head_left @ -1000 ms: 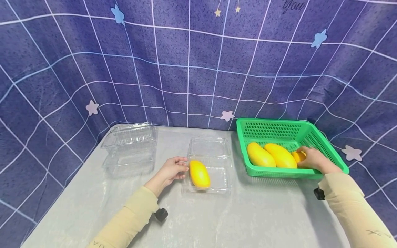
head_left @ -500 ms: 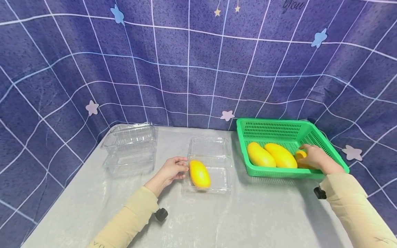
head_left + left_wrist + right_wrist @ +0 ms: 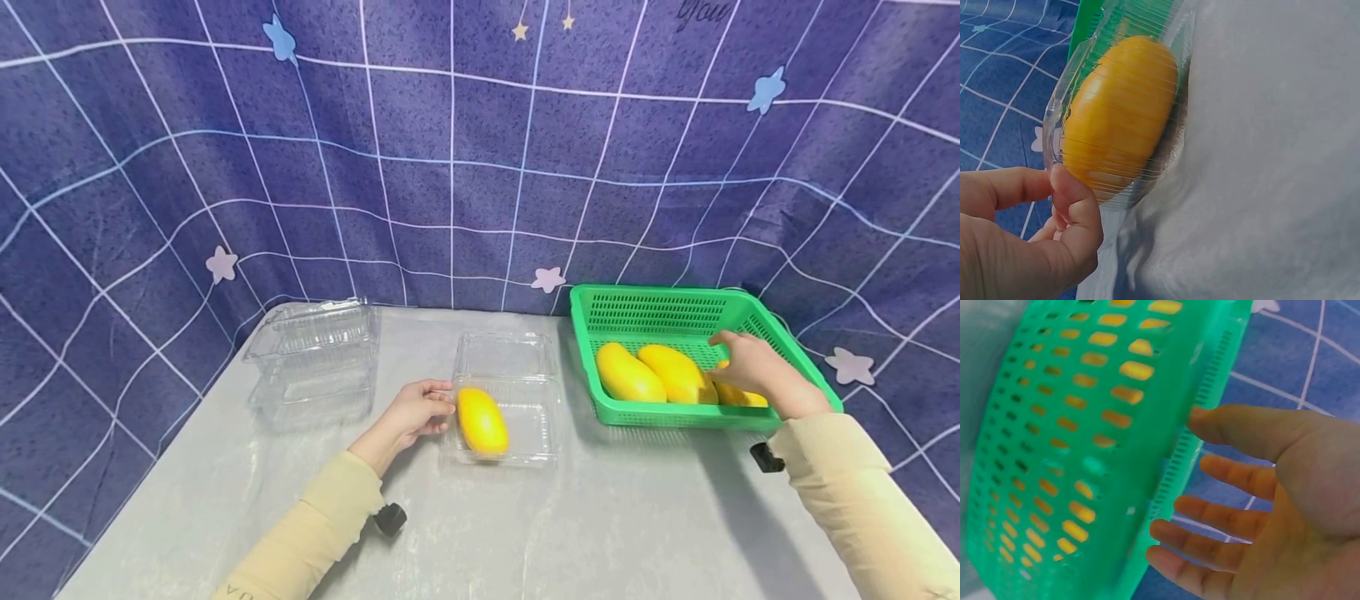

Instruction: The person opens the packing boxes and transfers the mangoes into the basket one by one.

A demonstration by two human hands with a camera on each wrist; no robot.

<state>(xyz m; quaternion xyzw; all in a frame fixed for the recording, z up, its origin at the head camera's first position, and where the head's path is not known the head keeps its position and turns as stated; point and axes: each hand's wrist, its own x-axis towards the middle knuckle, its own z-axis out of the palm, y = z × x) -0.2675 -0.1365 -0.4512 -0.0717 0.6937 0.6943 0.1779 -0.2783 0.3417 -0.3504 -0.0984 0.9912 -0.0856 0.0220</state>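
My left hand (image 3: 412, 414) pinches the left rim of an open clear plastic clamshell box (image 3: 536, 429) between thumb and forefinger. Inside that box, on its left side, lies one yellow mango (image 3: 482, 421); the left wrist view shows the same mango (image 3: 1122, 112) through the ribbed wall. My right hand (image 3: 761, 372) hovers over the right part of a green plastic basket (image 3: 678, 415), fingers spread and holding nothing. Below it a mango (image 3: 742, 397) is partly hidden by the hand. Two more mangoes lie to its left. In the right wrist view, the right hand (image 3: 1254, 506) appears beyond the basket's slotted wall (image 3: 1094, 450).
More clear clamshell boxes (image 3: 315, 358), open and seemingly stacked, stand at the table's back left. A blue gridded curtain (image 3: 480, 167) hangs directly behind the grey table (image 3: 600, 517). The open lid (image 3: 506, 356) of the middle box lies toward the curtain.
My right hand has come off the rightmost mango and risen slightly, with its fingers opening. That mango now lies lower against the basket's front wall. The left hand has stayed put.
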